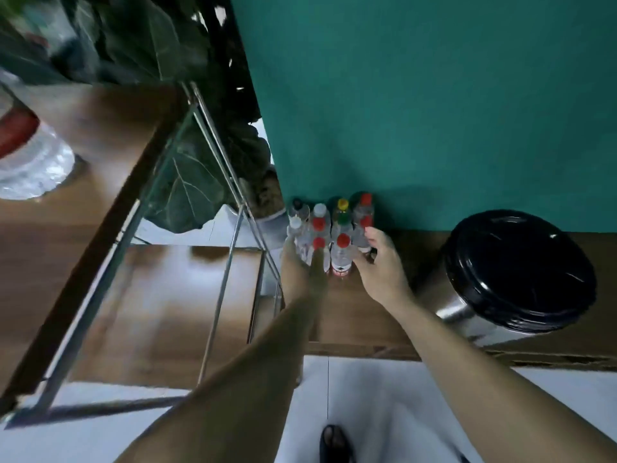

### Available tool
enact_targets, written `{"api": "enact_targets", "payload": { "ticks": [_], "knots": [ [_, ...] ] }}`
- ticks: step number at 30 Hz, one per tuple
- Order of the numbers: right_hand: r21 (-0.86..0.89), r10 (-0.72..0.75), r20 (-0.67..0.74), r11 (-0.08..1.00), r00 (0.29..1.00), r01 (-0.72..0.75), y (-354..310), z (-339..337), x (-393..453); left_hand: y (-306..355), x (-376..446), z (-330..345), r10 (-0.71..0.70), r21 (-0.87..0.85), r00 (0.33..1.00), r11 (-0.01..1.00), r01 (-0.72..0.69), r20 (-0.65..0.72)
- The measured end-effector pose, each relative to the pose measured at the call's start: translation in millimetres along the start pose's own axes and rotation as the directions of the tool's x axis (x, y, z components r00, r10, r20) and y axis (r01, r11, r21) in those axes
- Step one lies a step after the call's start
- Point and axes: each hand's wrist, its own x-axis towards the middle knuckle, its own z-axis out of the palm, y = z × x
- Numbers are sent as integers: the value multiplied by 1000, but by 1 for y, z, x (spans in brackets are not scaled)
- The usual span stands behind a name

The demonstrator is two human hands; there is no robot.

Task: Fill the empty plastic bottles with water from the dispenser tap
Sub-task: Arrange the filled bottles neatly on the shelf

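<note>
We are reaching both hands down to a tight cluster of small plastic bottles (329, 228) standing upright on a low wooden table (364, 315) against the green wall (434, 95). Their long axes are running straight up toward us, so we are seeing mostly caps. Our left hand (305, 265) is coming at the cluster from its near left side, its fingers (319, 262) lying fairly straight against the front left bottles; whether they are truly gripping one, we cannot tell through the blur. Our right hand (380, 259) is at the cluster's right edge, fingers curling loosely beside the right-hand bottles, touching or nearly so, with nothing plainly clasped. Both hands are about equally near; the bottles lie just ahead of the fingertips, toward the wall.

Counting caps, we are making out roughly nine bottles: about five red, two white, one yellow with a green one under it, and one dark, though the packing makes this uncertain. One steel dispenser (514, 282) with a black lid is standing well to the right on the same table; its tap is not showing. One larger bottle (30, 155) with a red label is sitting on a shelf at far left.
</note>
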Motion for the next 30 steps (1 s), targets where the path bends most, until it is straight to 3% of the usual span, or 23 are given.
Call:
{"api": "enact_targets", "payload": {
  "ticks": [5,9,12,15,25,30],
  "knots": [
    [-39,-107,-8,994,994,107,52,36,37,-44,66,17,-54,247,998,968,51,8],
    [-17,-149,26,989,989,149,79,66,50,-66,103,27,-149,268,988,951,154,-41],
    [16,-201,33,980,979,201,90,76,54,-86,127,32,-129,322,992,939,125,-8],
    [-8,-241,-37,971,970,241,92,78,56,-101,135,30,-84,262,996,961,84,-14],
    [-89,-221,-34,972,975,218,67,59,10,-84,69,21,-93,138,989,984,109,-114],
    [-31,-260,-55,965,964,259,18,30,-28,-55,10,2,61,125,997,991,-55,-46]
  ]
}}
